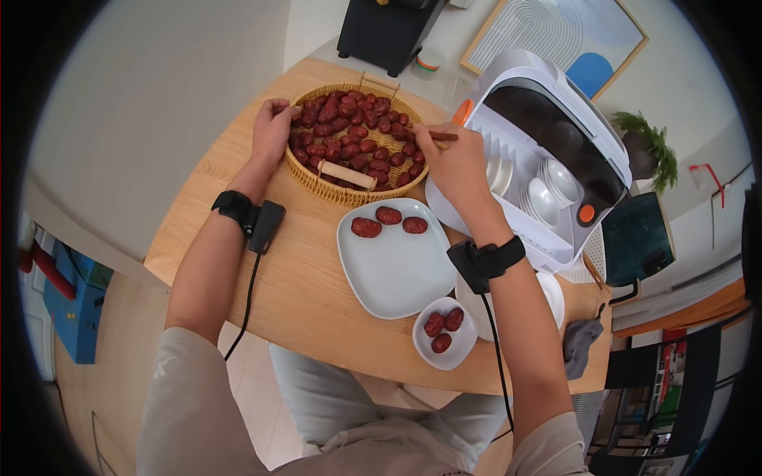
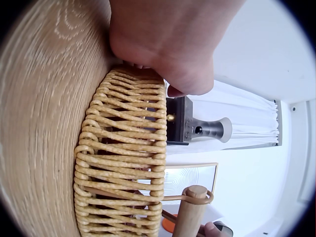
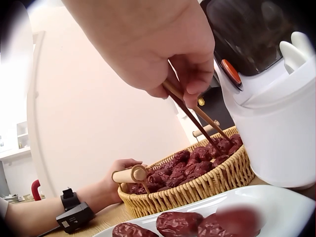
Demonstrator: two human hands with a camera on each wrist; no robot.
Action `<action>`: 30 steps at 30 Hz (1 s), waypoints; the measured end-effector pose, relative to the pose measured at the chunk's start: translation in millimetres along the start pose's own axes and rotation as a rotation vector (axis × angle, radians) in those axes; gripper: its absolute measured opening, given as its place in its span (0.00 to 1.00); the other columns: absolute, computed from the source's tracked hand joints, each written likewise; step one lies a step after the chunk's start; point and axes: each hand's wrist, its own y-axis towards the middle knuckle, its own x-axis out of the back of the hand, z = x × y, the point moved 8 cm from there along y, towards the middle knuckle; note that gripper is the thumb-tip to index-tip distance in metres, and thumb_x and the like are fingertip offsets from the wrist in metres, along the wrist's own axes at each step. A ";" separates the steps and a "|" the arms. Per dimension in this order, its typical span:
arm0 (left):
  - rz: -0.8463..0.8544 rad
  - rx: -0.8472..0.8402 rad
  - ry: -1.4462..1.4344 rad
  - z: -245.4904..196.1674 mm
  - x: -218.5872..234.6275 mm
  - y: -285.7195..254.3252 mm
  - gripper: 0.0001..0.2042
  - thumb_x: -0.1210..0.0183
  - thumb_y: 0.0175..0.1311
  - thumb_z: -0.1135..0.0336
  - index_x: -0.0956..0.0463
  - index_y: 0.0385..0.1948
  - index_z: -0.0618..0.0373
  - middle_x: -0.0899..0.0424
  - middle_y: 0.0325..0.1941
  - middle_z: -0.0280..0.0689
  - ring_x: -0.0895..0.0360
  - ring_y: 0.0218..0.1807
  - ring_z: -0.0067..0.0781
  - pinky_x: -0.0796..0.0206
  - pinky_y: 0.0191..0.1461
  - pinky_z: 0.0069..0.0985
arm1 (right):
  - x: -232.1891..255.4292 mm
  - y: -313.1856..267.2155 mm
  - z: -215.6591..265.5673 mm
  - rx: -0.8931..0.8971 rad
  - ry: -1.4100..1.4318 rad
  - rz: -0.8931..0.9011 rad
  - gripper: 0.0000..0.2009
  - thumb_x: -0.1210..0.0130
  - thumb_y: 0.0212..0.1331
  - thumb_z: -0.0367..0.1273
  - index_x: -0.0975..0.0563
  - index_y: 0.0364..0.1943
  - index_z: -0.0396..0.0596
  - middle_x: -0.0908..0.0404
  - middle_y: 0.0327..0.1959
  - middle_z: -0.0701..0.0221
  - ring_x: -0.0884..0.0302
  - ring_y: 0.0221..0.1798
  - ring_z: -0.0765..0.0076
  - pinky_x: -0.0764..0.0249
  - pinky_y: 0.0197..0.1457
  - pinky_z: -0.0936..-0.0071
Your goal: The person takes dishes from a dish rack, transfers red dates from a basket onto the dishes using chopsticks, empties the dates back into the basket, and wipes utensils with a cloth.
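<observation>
A round wicker basket [image 1: 319,187] full of red dates [image 1: 329,109] stands on the wooden table. My left hand [image 1: 274,131] grips its left rim; in the left wrist view that hand [image 2: 163,44] lies over the woven wall [image 2: 123,148]. With my right hand [image 1: 456,163] I hold a pair of brown chopsticks [image 1: 436,136], their tips among the dates at the basket's right side. The right wrist view shows the hand [image 3: 163,54] pinching the chopsticks [image 3: 190,114], tips down at the dates [image 3: 197,165]. Whether a date is between the tips, I cannot tell.
Nearest the basket, a square white plate [image 1: 397,274] bears three dates. A small white bowl [image 1: 447,355] holds three more. At the right stand a white dish cabinet [image 1: 496,135] with bowls inside and a grey cloth [image 1: 582,347]. A black appliance [image 1: 385,36] is behind the basket.
</observation>
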 end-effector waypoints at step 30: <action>0.056 0.037 -0.051 18.3 3.2 16.0 0.16 0.43 0.62 0.65 0.28 0.49 0.64 0.21 0.43 0.37 0.26 0.46 0.26 0.33 0.52 0.22 | 303.6 -290.4 -83.7 -0.483 -0.204 -0.255 0.12 0.46 0.66 0.31 0.19 0.35 0.31 0.22 0.24 0.69 0.33 0.24 0.80 0.38 0.28 0.81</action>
